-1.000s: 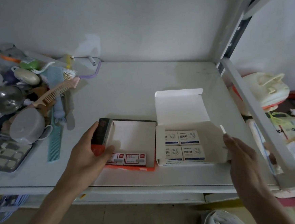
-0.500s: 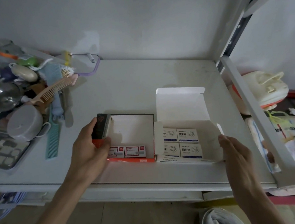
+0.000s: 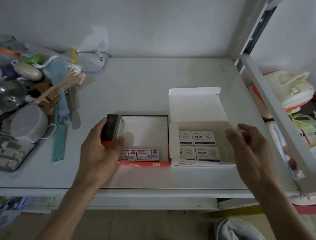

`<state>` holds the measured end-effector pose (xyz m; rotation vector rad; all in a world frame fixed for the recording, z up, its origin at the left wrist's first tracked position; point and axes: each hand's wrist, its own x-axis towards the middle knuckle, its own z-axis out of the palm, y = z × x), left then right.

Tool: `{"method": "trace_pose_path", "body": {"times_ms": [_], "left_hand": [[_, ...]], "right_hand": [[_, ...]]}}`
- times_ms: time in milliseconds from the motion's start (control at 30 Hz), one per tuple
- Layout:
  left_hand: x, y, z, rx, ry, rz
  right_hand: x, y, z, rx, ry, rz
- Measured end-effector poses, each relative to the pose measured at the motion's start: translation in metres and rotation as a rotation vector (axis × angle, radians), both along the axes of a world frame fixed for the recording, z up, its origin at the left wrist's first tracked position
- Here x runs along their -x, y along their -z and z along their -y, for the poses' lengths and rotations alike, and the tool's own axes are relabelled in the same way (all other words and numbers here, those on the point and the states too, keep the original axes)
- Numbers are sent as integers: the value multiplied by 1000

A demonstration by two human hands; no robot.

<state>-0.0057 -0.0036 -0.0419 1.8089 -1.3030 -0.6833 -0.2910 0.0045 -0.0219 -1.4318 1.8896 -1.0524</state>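
Observation:
Two open cartons sit side by side near the front of a white shelf [image 3: 150,82]. The orange and black carton [image 3: 145,132] on the left holds a row of small red-and-white boxes [image 3: 146,154] along its near side. My left hand [image 3: 97,153] grips its dark left end flap, thumb inside and fingers outside. The white carton [image 3: 195,105] on the right has its lid folded back and holds several small white-and-blue boxes [image 3: 203,138]. My right hand [image 3: 250,146] is at this carton's right side flap and appears to pinch it, though that spot is blurred.
A heap of clutter fills the shelf's left end: a green comb [image 3: 60,144], a pink comb [image 3: 60,89], a grey round container [image 3: 29,124] and a metal tray [image 3: 7,158]. A white shelf post [image 3: 277,114] slants along the right, with a cream bag [image 3: 287,90] behind it.
My right hand has moved up and left onto the white carton's right side flap. My left hand has kept its hold on the orange carton's end. The view has shifted slightly.

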Motion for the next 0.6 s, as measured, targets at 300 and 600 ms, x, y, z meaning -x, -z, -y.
{"method": "trace_pose_path", "body": {"times_ms": [300,600], "left_hand": [[8,-1,2,38,-58,48],[15,-13,-3,108,-28,131]], "right_hand": [[-18,0,33,3,106,-386],[-24,-3,36,-43,126,-398]]}}
